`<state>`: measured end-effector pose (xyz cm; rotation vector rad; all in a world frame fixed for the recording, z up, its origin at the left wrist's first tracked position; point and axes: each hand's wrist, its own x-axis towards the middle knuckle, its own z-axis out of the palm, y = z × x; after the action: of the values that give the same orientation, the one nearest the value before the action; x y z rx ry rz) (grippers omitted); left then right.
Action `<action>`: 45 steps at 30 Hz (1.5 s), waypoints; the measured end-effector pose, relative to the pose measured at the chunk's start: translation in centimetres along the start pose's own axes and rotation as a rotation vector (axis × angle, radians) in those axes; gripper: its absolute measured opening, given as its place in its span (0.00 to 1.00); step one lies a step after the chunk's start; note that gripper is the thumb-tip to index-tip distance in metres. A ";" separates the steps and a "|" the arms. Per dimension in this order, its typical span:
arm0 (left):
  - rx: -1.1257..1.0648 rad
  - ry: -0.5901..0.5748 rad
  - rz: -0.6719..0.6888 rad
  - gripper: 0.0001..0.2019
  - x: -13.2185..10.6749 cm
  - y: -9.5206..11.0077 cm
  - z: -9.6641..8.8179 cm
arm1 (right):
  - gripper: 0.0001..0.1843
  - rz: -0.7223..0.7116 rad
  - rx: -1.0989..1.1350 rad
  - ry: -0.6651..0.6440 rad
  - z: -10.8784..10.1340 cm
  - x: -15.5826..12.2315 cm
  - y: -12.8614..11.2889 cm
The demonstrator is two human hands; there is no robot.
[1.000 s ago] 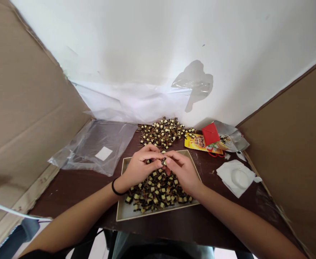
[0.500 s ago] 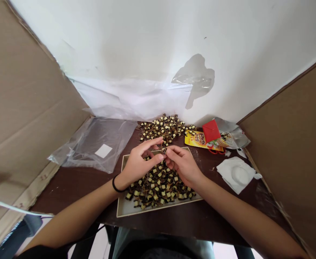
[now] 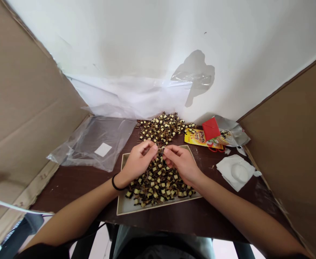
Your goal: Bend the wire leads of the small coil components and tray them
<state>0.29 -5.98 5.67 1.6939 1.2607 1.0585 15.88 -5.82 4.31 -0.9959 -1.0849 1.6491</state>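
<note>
My left hand (image 3: 139,158) and my right hand (image 3: 183,163) meet above a shallow tray (image 3: 119,198). Between the fingertips is a thin wire lead (image 3: 160,148); the left thumb and forefinger pinch one end. My right fingers are closed round what looks like the small wired component at the other end, mostly hidden by them. Under my hands, the tray holds a heap of small yellow-and-black components with wire leads (image 3: 158,185). A second pile of the same parts (image 3: 163,126) lies on the table behind the tray.
A clear plastic bag (image 3: 90,140) with a white label lies at left. To the right are a yellow packet (image 3: 197,138), a red packet (image 3: 211,128), a silver bag (image 3: 235,133) and white tissue (image 3: 232,167). Cardboard walls (image 3: 28,90) flank the brown table (image 3: 201,223).
My left fingers, spread half a second ago, have closed into a pinch on the wire lead. My right hand stays nearly in place, still pinching.
</note>
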 end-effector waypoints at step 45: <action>-0.130 0.083 -0.082 0.11 0.3 -0.5 0.1 | 0.15 0.165 0.310 -0.122 -0.5 0.4 0.2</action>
<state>0.29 -5.61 5.23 1.5017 1.2739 1.1461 16.20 -5.36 3.89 -0.8068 -0.8080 1.9636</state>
